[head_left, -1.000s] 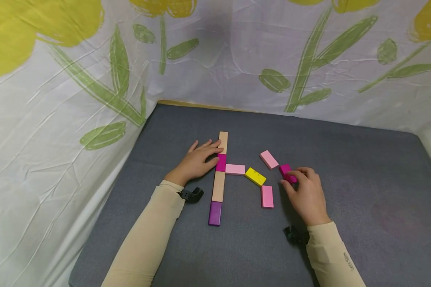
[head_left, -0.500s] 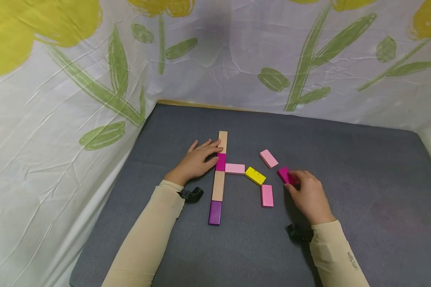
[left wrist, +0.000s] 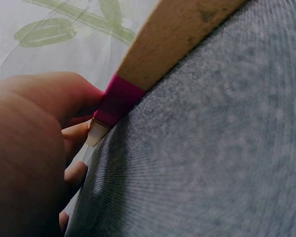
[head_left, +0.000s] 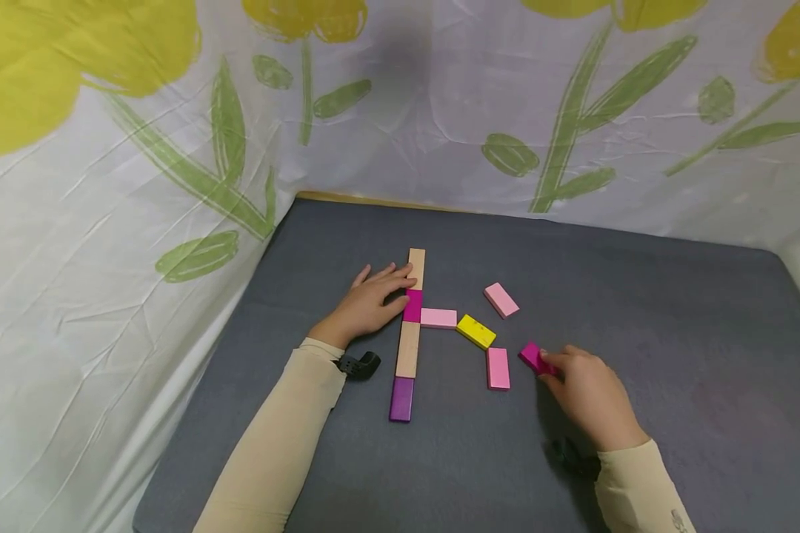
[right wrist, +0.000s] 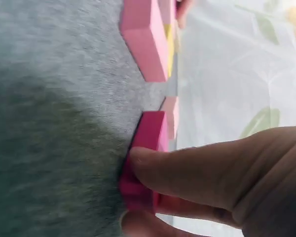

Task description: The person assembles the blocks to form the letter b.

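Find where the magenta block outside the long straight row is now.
In the head view, the magenta block is right of centre, pinched by the right hand, to the right of the nearest pink block.

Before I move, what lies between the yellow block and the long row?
One pale pink block, lying crosswise to the row; the head view shows it.

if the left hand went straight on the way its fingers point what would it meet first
The far light wood block: the left hand has fingertips at its edge. Whether they lie on top or against its side is hard to tell, so they might slide over.
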Demonstrator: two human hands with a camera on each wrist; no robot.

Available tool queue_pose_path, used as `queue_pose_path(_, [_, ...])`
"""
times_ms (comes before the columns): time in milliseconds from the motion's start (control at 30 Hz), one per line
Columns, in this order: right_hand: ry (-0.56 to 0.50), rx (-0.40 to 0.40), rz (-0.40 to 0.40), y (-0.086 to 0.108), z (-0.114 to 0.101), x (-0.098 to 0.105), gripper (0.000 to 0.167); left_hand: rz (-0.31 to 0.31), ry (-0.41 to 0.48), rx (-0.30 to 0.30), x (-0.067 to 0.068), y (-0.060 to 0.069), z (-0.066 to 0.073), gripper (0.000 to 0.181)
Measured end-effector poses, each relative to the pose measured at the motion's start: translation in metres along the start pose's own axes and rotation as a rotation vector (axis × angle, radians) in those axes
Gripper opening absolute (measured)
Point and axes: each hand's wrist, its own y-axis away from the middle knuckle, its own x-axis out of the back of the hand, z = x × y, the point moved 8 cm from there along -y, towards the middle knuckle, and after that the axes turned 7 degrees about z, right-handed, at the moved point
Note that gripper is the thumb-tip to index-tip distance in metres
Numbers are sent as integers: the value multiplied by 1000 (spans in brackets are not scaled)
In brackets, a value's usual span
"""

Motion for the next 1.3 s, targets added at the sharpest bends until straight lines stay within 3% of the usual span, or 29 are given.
queue_pose_path(300, [45,177,110,23,-15,7,24,-13,-16,5,-1,0,0,47])
queue_pose_path(500, [88,272,156,36,-16,7,26,-17,-15,5,-2,-1,1,47])
queue_pose_path(733, [104,461,250,51,-23,9,33,-19,-11,7,-2,-1,0,48])
queue_pose_path(1100, [39,649,207,67,-38,7,40,1,10,13,3,1,5,47])
queue_pose_path(1300, [23,679,166,73,-50,1,46,-1,4,11,3,1,6,47])
